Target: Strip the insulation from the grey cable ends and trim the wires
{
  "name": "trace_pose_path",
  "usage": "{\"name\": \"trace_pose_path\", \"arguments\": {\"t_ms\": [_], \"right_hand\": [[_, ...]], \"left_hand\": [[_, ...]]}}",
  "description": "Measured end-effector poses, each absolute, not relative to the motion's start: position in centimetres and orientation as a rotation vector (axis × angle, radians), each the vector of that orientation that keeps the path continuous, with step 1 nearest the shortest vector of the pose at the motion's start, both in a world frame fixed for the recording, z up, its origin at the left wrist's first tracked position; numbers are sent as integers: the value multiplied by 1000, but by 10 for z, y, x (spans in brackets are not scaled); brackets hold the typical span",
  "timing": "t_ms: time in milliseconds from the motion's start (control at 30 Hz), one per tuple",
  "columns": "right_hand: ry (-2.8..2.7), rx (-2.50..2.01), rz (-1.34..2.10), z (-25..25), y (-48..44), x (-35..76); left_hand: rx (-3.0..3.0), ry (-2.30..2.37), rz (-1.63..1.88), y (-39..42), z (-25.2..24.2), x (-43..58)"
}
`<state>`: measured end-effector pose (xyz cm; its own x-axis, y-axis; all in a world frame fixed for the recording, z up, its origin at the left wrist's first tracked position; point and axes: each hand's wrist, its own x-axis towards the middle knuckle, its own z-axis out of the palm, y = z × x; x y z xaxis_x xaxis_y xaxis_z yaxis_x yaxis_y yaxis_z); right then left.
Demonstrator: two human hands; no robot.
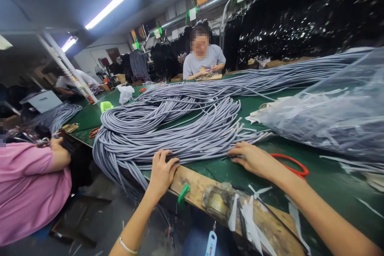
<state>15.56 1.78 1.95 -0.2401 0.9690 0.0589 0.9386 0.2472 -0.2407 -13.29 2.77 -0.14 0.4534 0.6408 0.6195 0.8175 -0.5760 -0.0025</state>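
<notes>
My left hand [162, 170] is at the near edge of a thick pile of grey cables [168, 140], its fingers curled over a grey cable beside the wooden board. Farther right, my right hand [249, 157] has its fingertips closed around the same front strand, close to the pale cable ends. Part of that strand is hidden under the fingers. Red-handled scissors [295, 166] lie beside my right forearm. The wooden board [192, 180] carries a green clip [183, 195], a roll of tape [217, 202] and white strips [252, 224].
A large clear plastic bag [336, 116] of pale strips stands on the right of the green table [324, 172]. Across it a person in grey [204, 58] works; a person in pink [33, 192] sits at left. A blue-handled tool [211, 242] is below the board.
</notes>
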Motion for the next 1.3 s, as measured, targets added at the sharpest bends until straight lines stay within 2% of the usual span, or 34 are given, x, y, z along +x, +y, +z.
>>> {"name": "trace_pose_path", "arguments": {"t_ms": [233,433,567,767,900,1000,1100,1200,1300], "right_hand": [[-2281,-1717,287,16,18,154],[-2237,-1590,377,-2,23,159],[-2144,-1518,447,-5,23,158],[-1910,-1437,563,11,20,148],[-1690,-1486,682,16,21,146],[-1718,-1583,633,14,20,147],[-1834,-1739,448,12,19,147],[-1897,-1873,338,12,18,146],[-1876,-1867,282,19,14,143]], "left_hand": [[-2446,-1325,-444,32,5,-134],[-2538,-1307,-384,32,12,-136],[-2599,-1340,-489,28,15,-143],[-2381,-1591,-1029,41,29,-157],[-2097,-1679,-1523,57,56,-173],[-1931,-1677,-1869,65,83,-187],[-1669,-1576,-2294,63,121,-201],[-1449,-1438,-2505,51,171,-206],[-1187,-1037,-2740,38,206,-184]]}}
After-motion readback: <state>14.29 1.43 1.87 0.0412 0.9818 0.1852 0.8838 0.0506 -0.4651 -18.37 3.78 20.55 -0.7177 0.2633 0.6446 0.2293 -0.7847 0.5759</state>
